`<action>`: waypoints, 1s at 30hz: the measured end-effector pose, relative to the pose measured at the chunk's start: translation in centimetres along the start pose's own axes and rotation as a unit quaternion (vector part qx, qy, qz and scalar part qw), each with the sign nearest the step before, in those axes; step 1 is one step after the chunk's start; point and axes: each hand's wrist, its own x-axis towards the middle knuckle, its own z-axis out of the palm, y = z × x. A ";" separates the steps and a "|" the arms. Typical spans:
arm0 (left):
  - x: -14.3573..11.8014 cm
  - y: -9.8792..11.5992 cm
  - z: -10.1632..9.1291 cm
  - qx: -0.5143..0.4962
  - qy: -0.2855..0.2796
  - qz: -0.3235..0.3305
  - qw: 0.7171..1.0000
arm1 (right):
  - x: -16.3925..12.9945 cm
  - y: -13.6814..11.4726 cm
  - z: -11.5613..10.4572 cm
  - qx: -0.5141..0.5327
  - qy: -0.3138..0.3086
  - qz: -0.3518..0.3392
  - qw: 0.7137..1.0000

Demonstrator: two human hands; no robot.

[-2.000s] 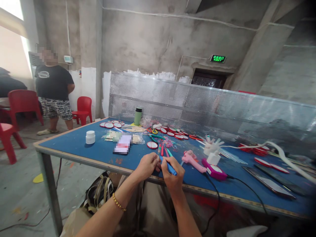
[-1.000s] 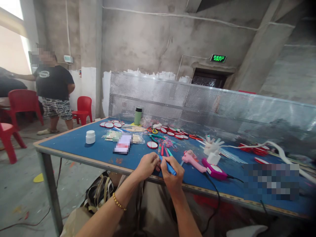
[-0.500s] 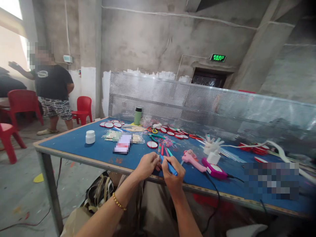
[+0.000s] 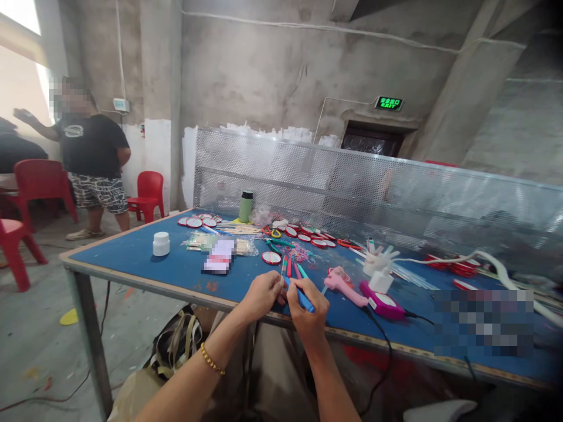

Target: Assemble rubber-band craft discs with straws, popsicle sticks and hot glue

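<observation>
At the table's front edge, my right hand (image 4: 311, 313) is closed round a blue marker (image 4: 305, 301), held like a pen with its tip end toward my other hand. Directly beside it, my left hand (image 4: 263, 295) pinches a thin pale stick (image 4: 282, 271) that points up and away from me; its lower part is hidden by the fingers. The two hands almost touch. Just beyond them lie several markers, among them a red marker (image 4: 289, 267) and a teal marker (image 4: 302, 271). A round red-rimmed disc (image 4: 271, 258) lies a little farther off.
To the right are a pink glue gun (image 4: 345, 287), a magenta device (image 4: 382, 302) with a cord, and a white cup (image 4: 373, 261) of sticks. Leftward sit a phone (image 4: 219, 258) and a white jar (image 4: 161, 244). Behind stands a perforated metal panel (image 4: 281, 170). A person (image 4: 94, 146) stands far left.
The blue marker and my right hand have shifted very slightly to the left. My left hand keeps its place and grip.
</observation>
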 end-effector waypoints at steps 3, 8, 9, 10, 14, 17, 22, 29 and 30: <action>0.0 0.0 0.0 -0.002 0.002 -0.003 1.000 | 0.0 0.1 0.0 0.000 0.000 0.001 1.000; -0.1 0.0 0.1 -0.014 -0.002 -0.007 1.000 | -0.1 0.2 0.0 -0.001 0.002 0.000 1.000; -0.1 -0.1 0.1 -0.014 -0.002 -0.008 1.000 | -0.1 0.2 0.0 -0.001 0.001 0.001 1.000; -0.1 -0.1 0.1 -0.013 -0.001 -0.009 1.000 | -0.1 0.2 0.0 0.000 0.001 0.002 1.000; -0.1 -0.1 0.1 -0.004 0.002 -0.004 1.000 | -0.1 0.2 0.1 -0.001 0.005 -0.001 1.000; -0.1 -0.2 0.1 -0.008 0.004 -0.003 1.000 | 0.0 0.0 0.0 0.003 0.010 -0.007 1.000; -0.1 -0.2 0.2 -0.048 -0.010 -0.013 0.999 | 0.1 -0.3 -0.3 0.013 0.037 -0.002 0.999; -0.2 -0.1 0.1 -0.037 -0.005 -0.009 0.999 | 0.2 -0.4 -0.2 0.016 0.005 0.011 1.000; -0.2 -0.1 0.0 -0.033 -0.004 -0.006 0.999 | 0.2 -0.5 -0.1 0.015 0.002 0.012 1.000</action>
